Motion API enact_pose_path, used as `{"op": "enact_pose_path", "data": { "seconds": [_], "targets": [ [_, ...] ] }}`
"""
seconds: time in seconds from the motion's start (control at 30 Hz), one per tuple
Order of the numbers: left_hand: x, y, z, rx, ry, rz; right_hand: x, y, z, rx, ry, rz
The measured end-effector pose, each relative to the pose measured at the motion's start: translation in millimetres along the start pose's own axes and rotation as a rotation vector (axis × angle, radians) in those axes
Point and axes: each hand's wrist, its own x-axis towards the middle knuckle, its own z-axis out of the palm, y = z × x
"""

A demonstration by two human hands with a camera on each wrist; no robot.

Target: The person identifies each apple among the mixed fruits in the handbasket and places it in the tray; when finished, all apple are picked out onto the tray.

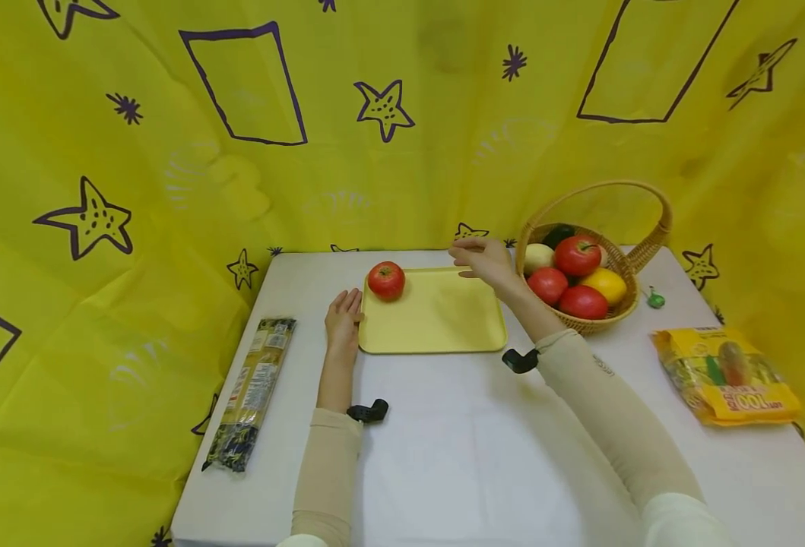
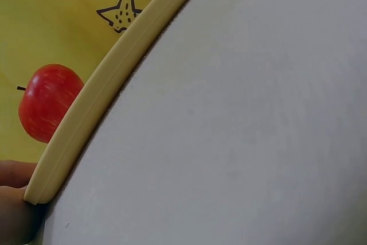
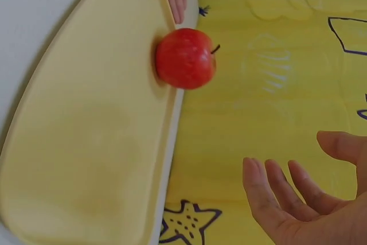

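A pale yellow tray (image 1: pixel 436 319) lies on the white table, with a red apple (image 1: pixel 386 281) at its back left corner. My left hand (image 1: pixel 343 319) rests beside the tray's left edge, fingers extended and thumb touching the rim. In the left wrist view, part of that hand (image 2: pixel 17 205) shows at the tray's corner. My right hand (image 1: pixel 486 262) is raised over the back right corner of the tray, with nothing in it. The right wrist view shows its fingers apart and loosely bent, away from the apple (image 3: pixel 186 58).
Right of the tray stands a wicker basket (image 1: pixel 597 323) with a tall handle, full of fruit. A small green object (image 1: pixel 656 300) and a yellow packet (image 1: pixel 733 380) lie farther right. A long clear-wrapped package (image 1: pixel 255 387) lies at the left. Behind hangs a yellow curtain (image 1: pixel 436 175).
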Motion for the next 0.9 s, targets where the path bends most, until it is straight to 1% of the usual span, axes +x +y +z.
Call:
{"op": "enact_pose_path", "data": {
  "seconds": [0.13, 0.37, 0.6, 0.77, 0.9],
  "targets": [
    [1.3, 0.5, -0.6, -0.024, 0.008, -0.003, -6, 1, -15.1, 0.027, 0.005, 0.009],
    [0.6, 0.1, 1.4, -0.031, 0.011, -0.008, -20, 1, -42.4, 0.002, 0.013, 0.008],
    [0.6, 1.7, 0.4, -0.014, 0.011, -0.016, -33, -3, -65.3, -0.062, 0.031, -0.01],
    [0.5, 1.3, -0.6, -0.006, 0.002, -0.009, -40, 0, -83.3, -0.045, 0.048, -0.023],
    [0.3, -0.4, 0.2, -0.003, 0.001, -0.006, -45, 4, -99.5, -0.06, 0.067, -0.019]
  ]
}}
